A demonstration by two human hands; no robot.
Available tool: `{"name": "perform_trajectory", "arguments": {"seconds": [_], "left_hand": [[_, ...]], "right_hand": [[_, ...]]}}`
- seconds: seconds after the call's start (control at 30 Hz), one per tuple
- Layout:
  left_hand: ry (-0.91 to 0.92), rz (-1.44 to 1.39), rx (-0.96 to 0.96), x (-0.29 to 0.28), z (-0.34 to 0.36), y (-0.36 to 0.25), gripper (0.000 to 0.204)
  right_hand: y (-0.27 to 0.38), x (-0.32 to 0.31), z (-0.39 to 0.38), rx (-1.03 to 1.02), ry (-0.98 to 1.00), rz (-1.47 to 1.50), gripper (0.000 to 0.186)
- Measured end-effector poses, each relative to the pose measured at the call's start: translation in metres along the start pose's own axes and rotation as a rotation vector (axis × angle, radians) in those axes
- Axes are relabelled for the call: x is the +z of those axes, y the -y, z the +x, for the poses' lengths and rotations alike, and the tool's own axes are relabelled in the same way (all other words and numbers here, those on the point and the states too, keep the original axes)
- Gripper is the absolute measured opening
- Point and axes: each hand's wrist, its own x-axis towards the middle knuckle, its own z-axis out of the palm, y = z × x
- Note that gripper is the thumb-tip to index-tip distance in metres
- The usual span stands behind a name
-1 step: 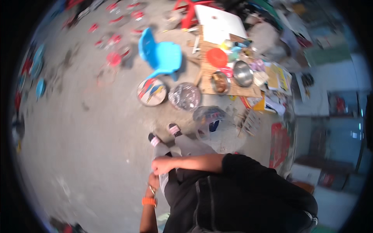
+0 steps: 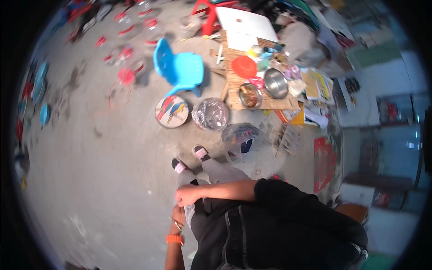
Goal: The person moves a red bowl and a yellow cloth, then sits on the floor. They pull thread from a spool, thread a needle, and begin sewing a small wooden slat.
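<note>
In front of my lap, my two hands meet. My right hand [image 2: 188, 195] is closed with its fingers curled in, at the end of a bare forearm below a black sleeve. Just under it is my left hand [image 2: 178, 213], also closed, its fingertips partly covered by the right. What they pinch is hidden or too small to make out. An orange wristband [image 2: 175, 239] and a thin bracelet [image 2: 176, 223] circle my left wrist. Beside the hands, a whitish patch [image 2: 190, 211] shows against my grey trousers [image 2: 220, 169].
Ahead stand a blue chair [image 2: 186, 67], a round parrot-patterned stool [image 2: 172, 111] and a plastic-wrapped round stool [image 2: 210, 114]. A wooden table [image 2: 279, 104] bears metal bowls [image 2: 276, 83] and a red lid [image 2: 244, 67]. A clear plastic bag [image 2: 247, 148] lies nearer. Red-lidded jars [image 2: 127, 75] are scattered far left.
My view has tilted slightly, so the chair, stools and table sit a little further left and lower. Both hands stay together in nearly the same place.
</note>
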Motion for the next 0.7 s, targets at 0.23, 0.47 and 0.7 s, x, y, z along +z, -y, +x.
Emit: {"name": "perform_trajectory", "arguments": {"seconds": [0.23, 0.47, 0.7], "left_hand": [[0.094, 0.363, 0.292, -0.047, 0.024, -0.061, 0.018], [0.364, 0.287, 0.159, -0.055, 0.072, 0.013, 0.019], [0.396, 0.455, 0.126, -0.086, 0.058, -0.037, 0.019]], "right_hand": [[-0.002, -0.006, 0.010, 0.052, -0.172, 0.063, 0.020], [-0.003, -0.021, 0.014, 0.030, -0.103, 0.009, 0.020], [-0.081, -0.051, -0.013, 0.174, -0.240, 0.458, 0.021]]}}
